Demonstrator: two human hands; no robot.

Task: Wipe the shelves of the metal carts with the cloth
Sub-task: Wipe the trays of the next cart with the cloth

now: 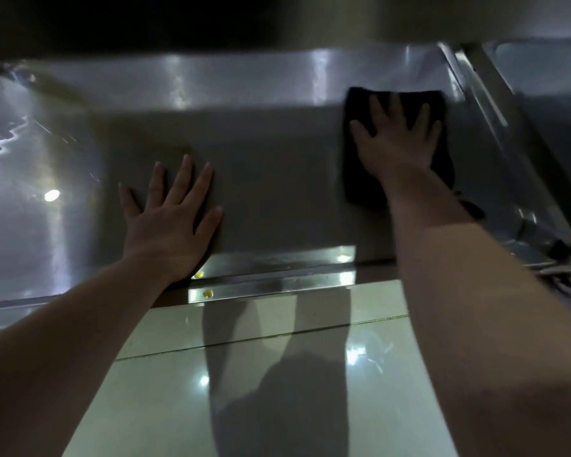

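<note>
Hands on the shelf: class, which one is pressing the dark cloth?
The right hand, spread flat on the dark cloth at the right end of the shelf. The left hand rests on bare metal, no cloth.

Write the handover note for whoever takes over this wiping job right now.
Left hand: flat, fingers spread, resting on the shelf near its front edge, holding nothing.
Right hand: flat, fingers spread, pressing the cloth onto the shelf.
Cloth: dark, lying flat at the shelf's right rear, near the corner.
Done: cannot tell how much of the shelf is wiped.
Left: yellow bits sit on the front rim. Cover the rest of this shelf, then the other shelves.
</note>
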